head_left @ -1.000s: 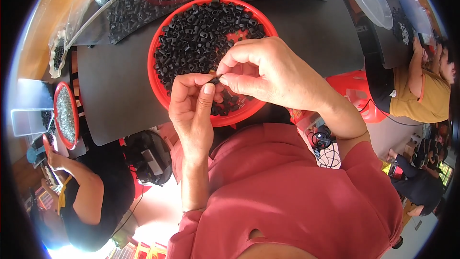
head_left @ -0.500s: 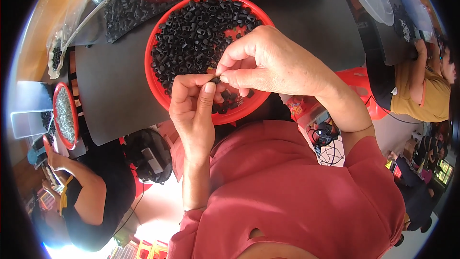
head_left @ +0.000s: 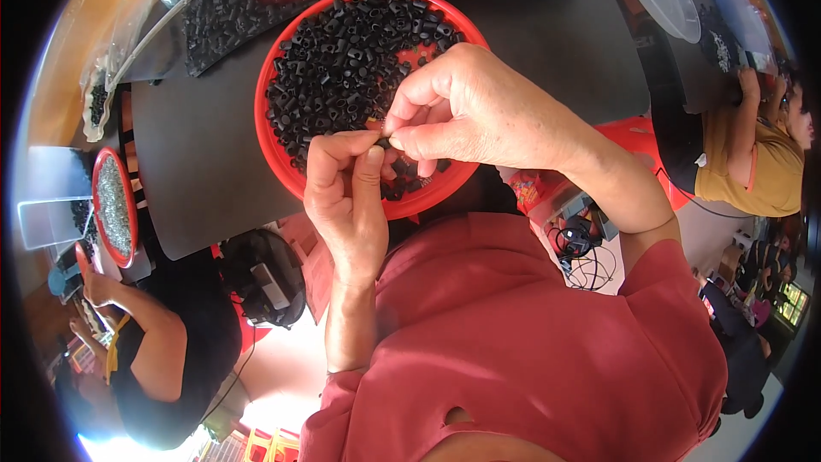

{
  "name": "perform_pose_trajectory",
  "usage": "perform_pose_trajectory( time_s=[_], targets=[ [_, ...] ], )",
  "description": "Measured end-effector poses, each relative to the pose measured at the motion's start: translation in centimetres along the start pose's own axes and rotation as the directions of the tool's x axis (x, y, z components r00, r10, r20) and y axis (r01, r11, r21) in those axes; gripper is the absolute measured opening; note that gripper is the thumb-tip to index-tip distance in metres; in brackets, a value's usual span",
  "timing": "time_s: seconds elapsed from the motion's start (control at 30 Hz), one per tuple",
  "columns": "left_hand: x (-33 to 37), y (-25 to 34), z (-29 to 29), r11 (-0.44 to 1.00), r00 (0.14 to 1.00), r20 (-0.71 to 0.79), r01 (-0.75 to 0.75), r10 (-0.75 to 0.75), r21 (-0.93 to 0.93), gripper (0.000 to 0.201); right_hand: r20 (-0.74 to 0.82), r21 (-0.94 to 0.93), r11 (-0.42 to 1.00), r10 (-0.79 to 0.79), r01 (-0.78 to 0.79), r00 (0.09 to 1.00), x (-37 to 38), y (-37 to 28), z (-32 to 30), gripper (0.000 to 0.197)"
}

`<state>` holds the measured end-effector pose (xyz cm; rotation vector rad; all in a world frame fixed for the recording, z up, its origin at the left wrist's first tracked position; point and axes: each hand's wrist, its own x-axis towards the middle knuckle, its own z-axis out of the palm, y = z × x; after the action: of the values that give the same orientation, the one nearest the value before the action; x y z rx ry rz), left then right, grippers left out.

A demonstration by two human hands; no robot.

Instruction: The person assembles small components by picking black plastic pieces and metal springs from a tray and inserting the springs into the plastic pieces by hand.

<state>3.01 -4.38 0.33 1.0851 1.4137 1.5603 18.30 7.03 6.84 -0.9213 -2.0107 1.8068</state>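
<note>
A round red basin (head_left: 264,124) full of small black plastic pieces (head_left: 346,56) stands in front of me. Over its near side my two hands meet. My left hand (head_left: 346,197) pinches a small black plastic piece (head_left: 382,144) between thumb and forefinger. From the right, my right hand (head_left: 470,115) comes in with thumb and forefinger pressed together at the same piece. Whatever tiny part the right fingertips may hold is too small to make out. Below the fingers, a few thin metal springs seem to lie among the black pieces.
The basin rests on a dark table (head_left: 197,162). Clear bins of black pieces (head_left: 265,4) stand at its far side. To the left is a red tray of shiny small metal parts (head_left: 114,208), near a seated person (head_left: 162,342). Another person in mustard (head_left: 744,158) works at right.
Both hands stay together over the basin with only slight finger movement. The view has shifted very little. The person at left has moved a hand slightly.
</note>
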Motion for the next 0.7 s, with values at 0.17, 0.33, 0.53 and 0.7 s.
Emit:
perform_pose_trajectory(
  time_s=[0.17, 0.33, 0.53, 0.7],
  targets=[
    [0.2, -0.2, -0.4, 0.984, 1.000, 0.012, 0.012, -0.010, -0.180, 0.007, -0.044, 0.173, 0.985, 0.001, 0.007, 0.999, 0.0, 1.2, 0.8, 0.013],
    [0.4, -0.1, -0.4, 0.954, 0.996, 0.011, 0.088, -0.088, -0.288, 0.005, -0.100, 0.193, 0.977, -0.068, 0.086, 0.993, 0.0, 1.8, 1.4, 0.016],
    [0.6, 0.0, -0.6, 0.911, 0.994, 0.049, 0.113, -0.102, -0.396, 0.006, -0.148, 0.290, 0.948, -0.092, 0.132, 0.985, -0.3, 2.2, 1.9, 0.015],
    [0.7, -0.1, -0.6, 0.900, 0.992, 0.061, 0.127, -0.112, -0.416, 0.007, -0.194, 0.336, 0.930, -0.088, 0.151, 0.977, 0.2, 2.8, 2.5, 0.019]
  ],
)
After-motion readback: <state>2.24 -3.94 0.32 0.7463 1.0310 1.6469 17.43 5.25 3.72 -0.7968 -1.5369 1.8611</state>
